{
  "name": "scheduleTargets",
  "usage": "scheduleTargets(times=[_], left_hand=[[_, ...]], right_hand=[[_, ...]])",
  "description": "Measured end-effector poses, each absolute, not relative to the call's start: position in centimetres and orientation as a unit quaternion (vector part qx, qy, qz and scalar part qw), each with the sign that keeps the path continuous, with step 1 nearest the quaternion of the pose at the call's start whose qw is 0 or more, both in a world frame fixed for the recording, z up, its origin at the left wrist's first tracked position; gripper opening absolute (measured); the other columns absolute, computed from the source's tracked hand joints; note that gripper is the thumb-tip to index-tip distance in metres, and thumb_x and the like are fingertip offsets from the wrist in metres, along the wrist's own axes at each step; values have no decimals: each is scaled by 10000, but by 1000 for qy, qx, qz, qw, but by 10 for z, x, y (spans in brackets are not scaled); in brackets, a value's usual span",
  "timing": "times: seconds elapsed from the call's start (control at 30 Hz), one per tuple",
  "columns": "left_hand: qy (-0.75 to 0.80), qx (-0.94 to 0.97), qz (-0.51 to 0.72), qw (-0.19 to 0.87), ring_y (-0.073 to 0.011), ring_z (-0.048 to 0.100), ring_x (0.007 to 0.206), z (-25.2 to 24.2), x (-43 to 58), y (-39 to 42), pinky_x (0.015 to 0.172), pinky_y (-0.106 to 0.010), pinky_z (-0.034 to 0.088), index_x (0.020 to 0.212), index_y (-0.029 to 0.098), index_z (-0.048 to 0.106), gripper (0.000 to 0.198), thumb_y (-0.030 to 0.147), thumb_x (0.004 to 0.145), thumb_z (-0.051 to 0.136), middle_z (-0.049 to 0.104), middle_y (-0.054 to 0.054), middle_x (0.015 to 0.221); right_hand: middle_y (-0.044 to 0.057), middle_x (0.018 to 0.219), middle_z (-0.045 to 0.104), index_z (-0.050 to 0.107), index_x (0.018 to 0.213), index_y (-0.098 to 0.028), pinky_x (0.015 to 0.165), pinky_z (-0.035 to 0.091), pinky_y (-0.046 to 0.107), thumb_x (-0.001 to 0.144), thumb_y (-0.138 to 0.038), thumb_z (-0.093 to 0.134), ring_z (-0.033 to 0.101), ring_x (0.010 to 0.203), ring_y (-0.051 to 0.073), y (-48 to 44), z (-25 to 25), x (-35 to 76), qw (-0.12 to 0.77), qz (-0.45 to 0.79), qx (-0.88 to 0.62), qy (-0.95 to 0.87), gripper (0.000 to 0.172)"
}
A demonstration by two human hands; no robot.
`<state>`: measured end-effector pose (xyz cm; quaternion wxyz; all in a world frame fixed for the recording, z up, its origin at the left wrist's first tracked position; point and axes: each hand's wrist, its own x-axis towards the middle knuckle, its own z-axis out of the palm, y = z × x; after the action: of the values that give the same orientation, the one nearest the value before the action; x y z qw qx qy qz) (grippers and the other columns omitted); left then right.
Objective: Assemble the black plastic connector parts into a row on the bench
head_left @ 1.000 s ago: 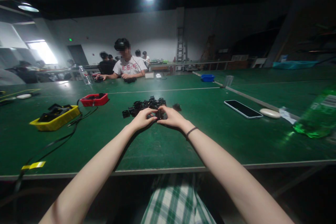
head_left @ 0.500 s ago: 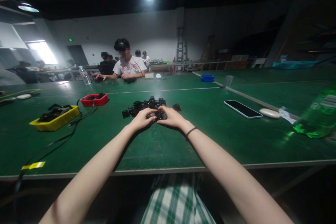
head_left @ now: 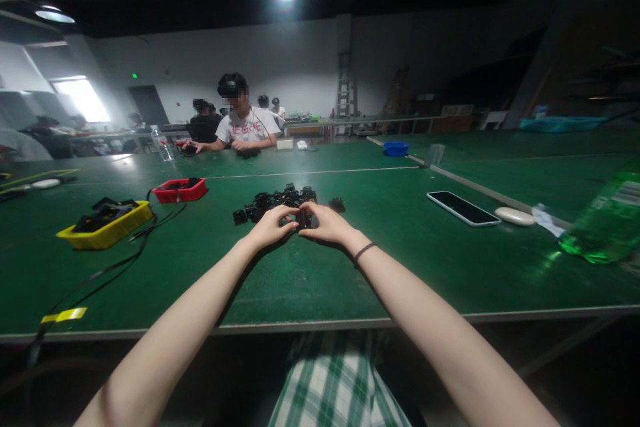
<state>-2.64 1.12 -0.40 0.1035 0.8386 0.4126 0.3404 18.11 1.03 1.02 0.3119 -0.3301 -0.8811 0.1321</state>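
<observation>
Both my hands meet at the near side of a heap of small black plastic parts (head_left: 270, 202) on the green table. My left hand (head_left: 273, 225) is curled, thumb and fingers closed on the left side of a small black plastic part (head_left: 303, 219). From the other side, my right hand (head_left: 327, 222) grips the same part between thumb and fingers. The part's exact kind is too small and dark to make out. One loose black piece (head_left: 337, 204) lies just beyond my right hand.
Left of me stand a yellow tray (head_left: 107, 235) and a red tray (head_left: 180, 195) with black parts, black cables (head_left: 143, 240) beside them. Rightward lie a phone (head_left: 463, 207), a pale oval object (head_left: 514, 216) and a green bottle (head_left: 607, 220). A co-worker (head_left: 245, 123) sits across the table.
</observation>
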Motion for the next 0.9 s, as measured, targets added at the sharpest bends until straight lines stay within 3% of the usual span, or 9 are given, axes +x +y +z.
scheduleTargets(times=[0.57, 0.9], left_hand=[[419, 833, 343, 112, -213, 655, 897, -4, -26, 11, 866, -388, 520, 1148, 159, 632, 384, 310, 795, 616, 669, -106, 1105], [416, 835, 343, 109, -216, 648, 907, -5, -26, 12, 863, -388, 518, 1130, 176, 644, 362, 312, 795, 622, 672, -92, 1069]], right_hand=[[125, 1135, 640, 525, 1199, -147, 868, 462, 370, 716, -258, 748, 612, 1029, 246, 9, 12, 181, 306, 124, -324, -887, 542], [82, 1024, 662, 560, 1144, -172, 800, 464, 333, 721, -282, 754, 628, 908, 208, 10, 12, 180, 308, 127, -312, -890, 479]])
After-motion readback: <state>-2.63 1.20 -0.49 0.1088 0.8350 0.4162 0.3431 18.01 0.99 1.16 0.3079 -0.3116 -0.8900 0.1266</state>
